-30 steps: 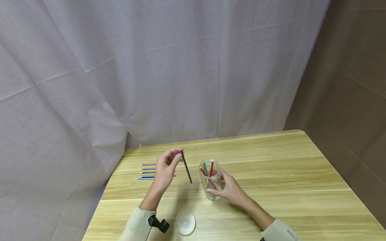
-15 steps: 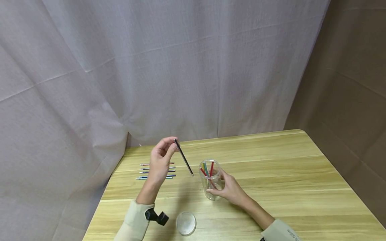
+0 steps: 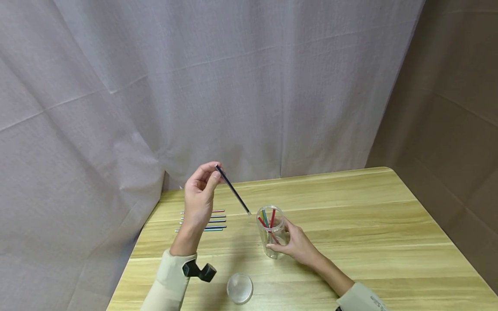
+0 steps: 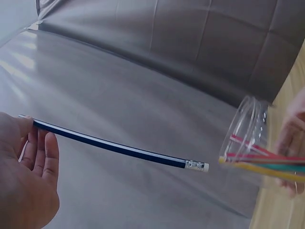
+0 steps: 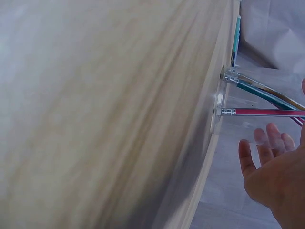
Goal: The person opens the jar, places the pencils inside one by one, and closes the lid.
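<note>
My left hand pinches a dark blue pencil by its upper end. The pencil slants down to the right, and its white eraser points toward the mouth of a clear jar. A small gap separates eraser and rim. Around the jar's right side my right hand curls, holding it upright on the table. Inside lean several pencils: red, teal and yellow, erasers at the bottom. Several more pencils lie in a row, partly hidden behind the left wrist.
A round clear lid lies flat near the front of the wooden table. Grey cloth hangs behind the table's far edge, and brown cloth hangs at the right.
My left hand has risen and moved left and away, and the pencil's eraser end has come up from beside the jar to about rim height. My right hand and the jar stay put.
</note>
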`<action>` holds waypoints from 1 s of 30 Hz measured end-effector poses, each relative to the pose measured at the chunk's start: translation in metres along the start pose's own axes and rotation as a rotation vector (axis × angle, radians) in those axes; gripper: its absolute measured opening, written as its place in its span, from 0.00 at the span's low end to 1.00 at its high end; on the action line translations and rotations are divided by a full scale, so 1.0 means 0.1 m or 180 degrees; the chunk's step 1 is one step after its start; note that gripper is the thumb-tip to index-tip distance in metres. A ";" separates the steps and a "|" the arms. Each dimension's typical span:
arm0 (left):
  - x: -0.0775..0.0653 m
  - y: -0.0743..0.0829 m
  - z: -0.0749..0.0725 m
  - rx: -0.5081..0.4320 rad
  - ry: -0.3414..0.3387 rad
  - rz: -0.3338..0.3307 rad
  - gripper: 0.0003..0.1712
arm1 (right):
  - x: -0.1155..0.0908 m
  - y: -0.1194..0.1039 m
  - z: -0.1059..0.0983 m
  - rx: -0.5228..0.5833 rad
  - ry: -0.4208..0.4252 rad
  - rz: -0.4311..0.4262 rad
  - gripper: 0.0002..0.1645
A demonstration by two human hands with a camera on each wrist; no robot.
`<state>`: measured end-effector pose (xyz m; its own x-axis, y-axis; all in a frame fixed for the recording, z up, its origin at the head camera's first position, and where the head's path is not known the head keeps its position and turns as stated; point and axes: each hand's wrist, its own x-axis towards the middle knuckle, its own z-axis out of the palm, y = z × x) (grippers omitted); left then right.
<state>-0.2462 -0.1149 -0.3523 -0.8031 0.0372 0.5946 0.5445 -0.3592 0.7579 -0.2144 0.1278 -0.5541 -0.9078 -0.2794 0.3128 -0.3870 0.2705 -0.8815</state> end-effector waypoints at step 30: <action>-0.24 -0.42 0.21 -0.0065 -0.0018 -0.0623 0.13 | -0.01 -0.02 -0.01 -0.0046 -0.0019 0.0079 0.49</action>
<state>-0.2445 -0.0807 -0.3927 -0.8918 0.1133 0.4380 0.3731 -0.3635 0.8536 -0.2129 0.1280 -0.5522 -0.9161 -0.2780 0.2888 -0.3668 0.2905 -0.8838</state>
